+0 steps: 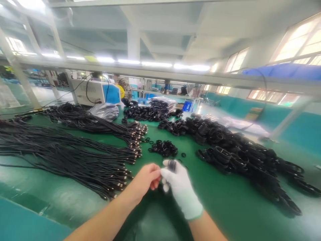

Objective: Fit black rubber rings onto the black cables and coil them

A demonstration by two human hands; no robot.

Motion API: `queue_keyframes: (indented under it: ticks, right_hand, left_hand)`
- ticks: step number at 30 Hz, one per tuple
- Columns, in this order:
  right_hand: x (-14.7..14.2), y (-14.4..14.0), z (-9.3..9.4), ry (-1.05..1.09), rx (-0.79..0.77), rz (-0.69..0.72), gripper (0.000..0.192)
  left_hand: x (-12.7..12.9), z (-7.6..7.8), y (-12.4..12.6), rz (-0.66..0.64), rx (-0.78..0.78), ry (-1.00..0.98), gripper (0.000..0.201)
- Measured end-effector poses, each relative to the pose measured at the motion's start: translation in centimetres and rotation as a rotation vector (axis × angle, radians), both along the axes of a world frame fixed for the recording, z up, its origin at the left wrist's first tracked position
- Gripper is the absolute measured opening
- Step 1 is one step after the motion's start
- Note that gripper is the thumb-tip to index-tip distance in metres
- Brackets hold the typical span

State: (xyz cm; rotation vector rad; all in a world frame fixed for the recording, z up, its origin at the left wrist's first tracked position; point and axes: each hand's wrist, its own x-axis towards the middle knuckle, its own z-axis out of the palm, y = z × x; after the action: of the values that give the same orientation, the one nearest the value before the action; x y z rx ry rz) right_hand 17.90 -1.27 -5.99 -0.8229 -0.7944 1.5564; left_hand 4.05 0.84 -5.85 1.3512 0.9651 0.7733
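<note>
My gloved right hand (pixel 179 187) pinches a small bunch of black rings (pixel 172 164) at the fingertips, raised above the green surface (pixel 213 201). My bare left hand (pixel 147 179), fingers curled, touches it, steadying; its grip looks empty. Loose rings (pixel 163 148) lie just beyond, cables (pixel 75 150) left.

Two forearms reach forward from the lower edge and converge at centre. The bare left hand (pixel 146 179) curls its fingertips toward the right hand (pixel 179 187), which wears a white glove, fingers raised and pinched. The two hands touch at the fingertips.
</note>
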Motion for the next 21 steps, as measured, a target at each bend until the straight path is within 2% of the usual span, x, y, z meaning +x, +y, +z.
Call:
queue_keyframes:
  ticks: [3,6,8,10,12,16,19,21]
  right_hand:
    - [0.0,-0.2,-0.2,0.128,-0.023,0.129,0.039]
    - [0.5,-0.3,0.0,0.217,-0.021,0.291,0.051]
    - [0.9,-0.5,0.4,0.243,0.020,0.430,0.052]
    - [1.2,-0.6,0.9,0.220,0.100,0.548,0.043]
    - [1.4,-0.7,1.3,0.159,0.174,0.583,0.034]
    - [1.5,-0.7,1.8,0.022,0.170,0.491,0.033]
    - [1.3,-1.0,1.9,-0.111,0.145,0.387,0.037]
    - [1.1,-1.3,2.1,-0.211,0.139,0.249,0.042]
  left_hand:
    - [0.2,-0.1,-0.5,0.048,0.015,0.028,0.022]
    - [-0.6,1.0,-1.3,0.022,-0.024,-0.191,0.023]
    - [-1.6,1.8,-1.8,-0.080,-0.101,-0.396,0.022]
    - [-2.7,2.4,-1.7,-0.243,-0.130,-0.446,0.025]
    - [-3.5,2.7,-1.1,-0.370,-0.070,-0.259,0.025]
    - [-4.2,3.5,0.6,-0.441,0.225,0.372,0.009]
    - [-4.4,5.1,0.3,-0.419,0.461,0.647,0.006]
    - [-4.5,5.9,-0.3,-0.336,0.558,0.718,0.010]
